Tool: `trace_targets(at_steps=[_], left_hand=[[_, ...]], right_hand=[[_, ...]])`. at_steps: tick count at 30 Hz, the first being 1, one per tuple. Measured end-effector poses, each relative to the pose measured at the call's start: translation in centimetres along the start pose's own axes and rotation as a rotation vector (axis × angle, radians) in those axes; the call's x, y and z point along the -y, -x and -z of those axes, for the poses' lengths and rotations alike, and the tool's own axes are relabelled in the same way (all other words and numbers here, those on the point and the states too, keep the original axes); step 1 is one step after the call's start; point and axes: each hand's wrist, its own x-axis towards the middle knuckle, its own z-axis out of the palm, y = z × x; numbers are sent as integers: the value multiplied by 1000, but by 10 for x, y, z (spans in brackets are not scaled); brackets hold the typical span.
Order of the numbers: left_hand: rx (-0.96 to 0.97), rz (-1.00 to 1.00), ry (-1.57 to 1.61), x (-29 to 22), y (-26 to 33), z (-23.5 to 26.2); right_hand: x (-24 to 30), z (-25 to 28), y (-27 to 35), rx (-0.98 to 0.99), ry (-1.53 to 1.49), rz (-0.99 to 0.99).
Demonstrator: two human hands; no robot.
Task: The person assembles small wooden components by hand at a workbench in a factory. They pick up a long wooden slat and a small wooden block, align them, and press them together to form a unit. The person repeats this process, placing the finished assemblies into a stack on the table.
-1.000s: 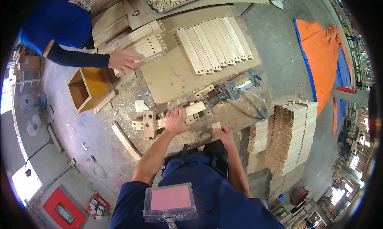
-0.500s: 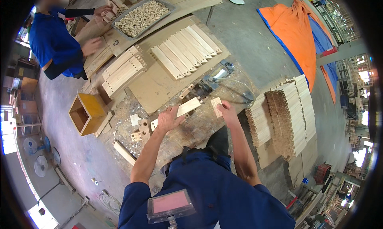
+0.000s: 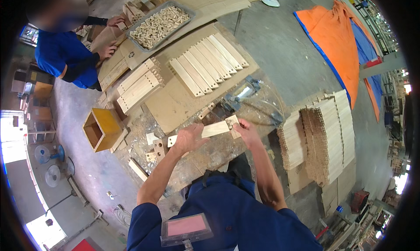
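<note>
My left hand (image 3: 191, 138) lies over a pale wooden slat (image 3: 215, 129) and grips it near its middle. A hole shows at the slat's left end. My right hand (image 3: 248, 133) pinches a small flat wooden block (image 3: 232, 121), held against the slat's right end. The block covers that end, so I cannot tell how the two fit. Just beyond the slat sits a metal clamp-like device (image 3: 229, 103) with a cylinder (image 3: 245, 91). Near my left forearm lie a drilled wood block (image 3: 159, 149) and a loose wood strip (image 3: 138, 169).
Slats lie in a row (image 3: 205, 67) and a smaller stack (image 3: 139, 91) on cardboard. A tray of dowels (image 3: 191, 14) stands farther back, beside a co-worker (image 3: 65, 54). A yellow open box (image 3: 114, 128) is at left, tall slat stacks (image 3: 339, 133) at right.
My right hand has brought the small block leftward onto the slat's right end, which was bare with a dowel-like tip showing. The co-worker's nearer hand has come down onto the wood.
</note>
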Motion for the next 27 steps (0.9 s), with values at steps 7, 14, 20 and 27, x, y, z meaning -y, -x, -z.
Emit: trace_targets(at_steps=[7,14,20,27], left_hand=[[-359,597,139,42,-99,-20],[-603,1298,107,148,-219,-15],[-462,1322,21,169,-232,-23],[-498,1050,-653,195,-95,32]], right_hand=[[17,21,-51,-115,-175,63],[24,45,-60,-165,-161,-12],[12,49,-68,-183,-176,-28],[-2,38,-64,-109,-190,-57]])
